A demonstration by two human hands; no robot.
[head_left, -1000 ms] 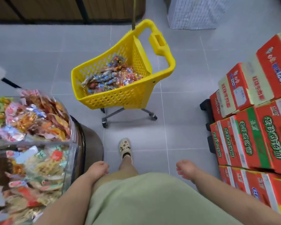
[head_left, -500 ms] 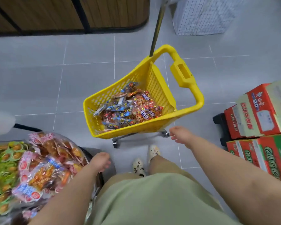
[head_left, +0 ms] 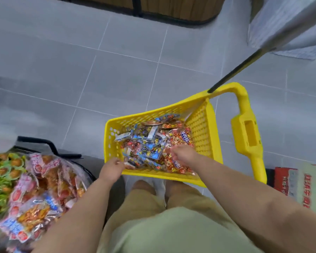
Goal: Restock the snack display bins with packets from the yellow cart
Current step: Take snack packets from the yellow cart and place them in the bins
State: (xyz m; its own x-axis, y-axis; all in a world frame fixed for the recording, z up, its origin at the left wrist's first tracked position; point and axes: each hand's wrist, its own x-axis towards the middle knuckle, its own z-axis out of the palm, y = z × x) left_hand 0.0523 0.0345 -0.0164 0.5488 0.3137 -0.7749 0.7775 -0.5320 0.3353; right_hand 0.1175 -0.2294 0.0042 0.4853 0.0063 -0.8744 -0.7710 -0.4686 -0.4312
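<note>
The yellow cart [head_left: 204,125] stands right in front of me on the grey floor, holding a heap of snack packets [head_left: 150,143] in blue, red and clear wrappers. My left hand [head_left: 112,167] reaches over the cart's near left corner, its loosely curled fingers touching the edge of the heap. My right hand [head_left: 182,155] is down in the heap near the cart's front. Its fingers point into the packets and their tips are hidden among the wrappers. No packet is lifted. The snack display bins [head_left: 31,190] at my lower left are heaped with pink, orange and green packets.
The cart's thick yellow handle [head_left: 248,132] sticks out on the right. A thin dark pole [head_left: 232,75] slants over the cart's far corner. Red and green cartons [head_left: 301,185] are at the right edge, and a dark-framed wooden counter [head_left: 171,10] is at the top.
I have stepped up to the cart and lean over it. Both hands moved from beside my legs forward into the cart, the right one into the packets.
</note>
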